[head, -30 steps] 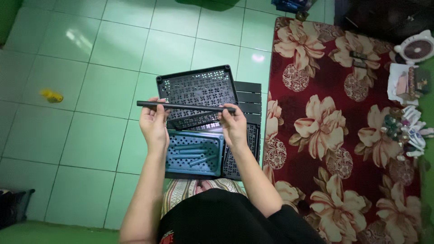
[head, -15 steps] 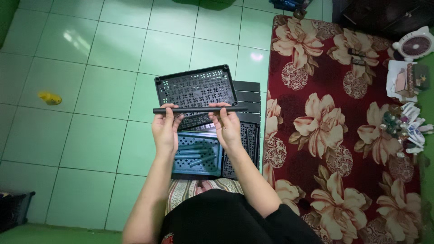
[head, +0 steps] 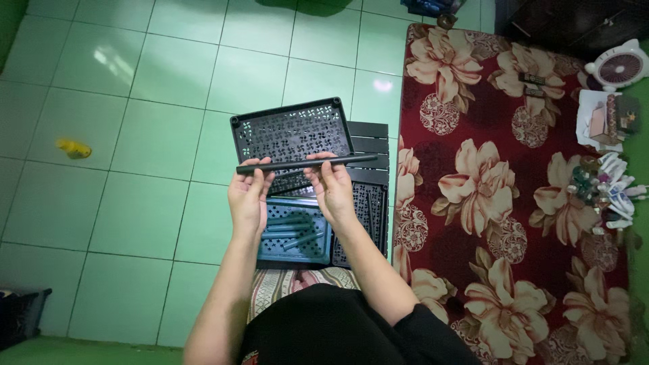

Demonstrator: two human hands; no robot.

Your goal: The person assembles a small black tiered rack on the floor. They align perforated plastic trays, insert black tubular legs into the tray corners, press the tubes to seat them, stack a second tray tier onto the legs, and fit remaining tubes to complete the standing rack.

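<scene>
Both my hands hold one long black tube [head: 297, 164] level in front of me. My left hand [head: 249, 197] grips it near its left end, my right hand [head: 333, 188] near its middle, and its right end sticks out past my fingers. Below the tube, black perforated plastic shelf panels [head: 291, 132] lie stacked on the green tiled floor. The nearest panel [head: 294, 233] has several more dark tubes lying in it.
A red carpet with cream flowers [head: 500, 182] covers the floor on the right. A small white fan [head: 618, 66], a box and several small bottles [head: 608, 192] sit along its far edge. A yellow object [head: 73, 148] lies on the tiles at left.
The tube has shifted to the right in my hands and tilted slightly. My view has moved a little closer to the panels.
</scene>
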